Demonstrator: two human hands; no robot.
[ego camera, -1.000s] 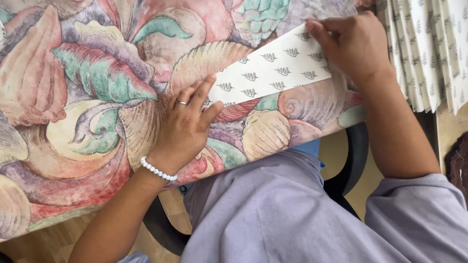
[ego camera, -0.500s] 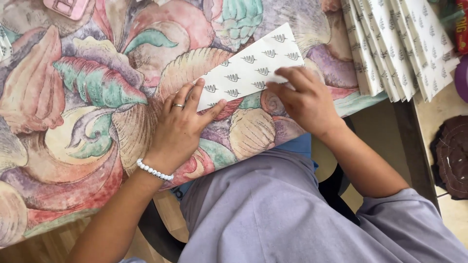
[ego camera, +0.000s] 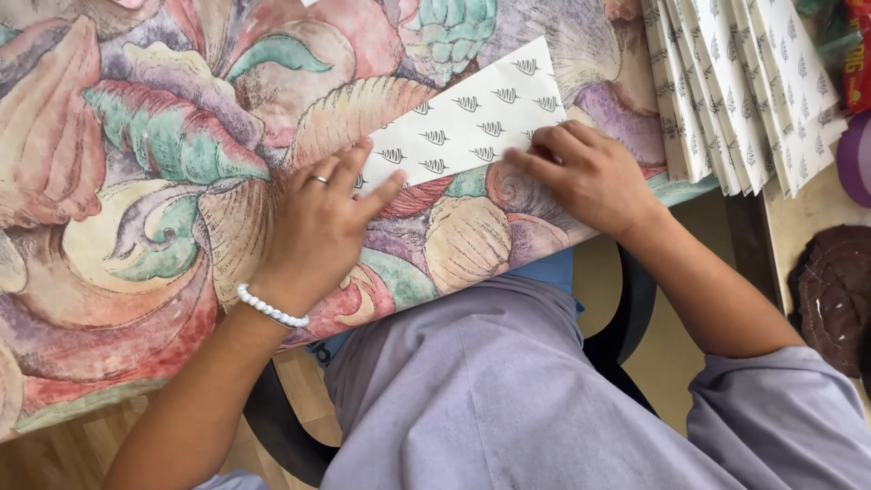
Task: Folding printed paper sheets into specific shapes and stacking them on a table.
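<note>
Desk (ego camera: 136, 272) covered in big shell-and-leaf print cloth, pinks and greens, seen from above. Folded white paper strip (ego camera: 472, 122) with small grey leaf motifs lying diagonally near desk's front edge, flat on cloth.

Left hand (ego camera: 318, 227) palm down at strip's lower-left end, fingers (ego camera: 349, 172) spread apart, tips pinning paper; ring on one finger, white bead bracelet (ego camera: 269, 308) at wrist. Nothing gripped, just pressing.

Right hand (ego camera: 590, 177) on strip's lower-right edge, fingers (ego camera: 531, 163) held together and flat, pressing down along long edge. Not clamped on anything either.

Step in hand, by the look of it: creasing or flattening a fold along strip's lower edge, left end anchored. Next move likely needs steady anchor pressure on left and even pressure along edge so crease stays straight; cloth underneath is soft, so risk of paper skewing.

Stack of same-patterned folded sheets (ego camera: 744, 91) fanned at desk's upper right, well apart from hands. Dark round mat (ego camera: 835, 290) off to right, below desk. Grey-lilac garment (ego camera: 508, 399) on lap, chair below.
</note>
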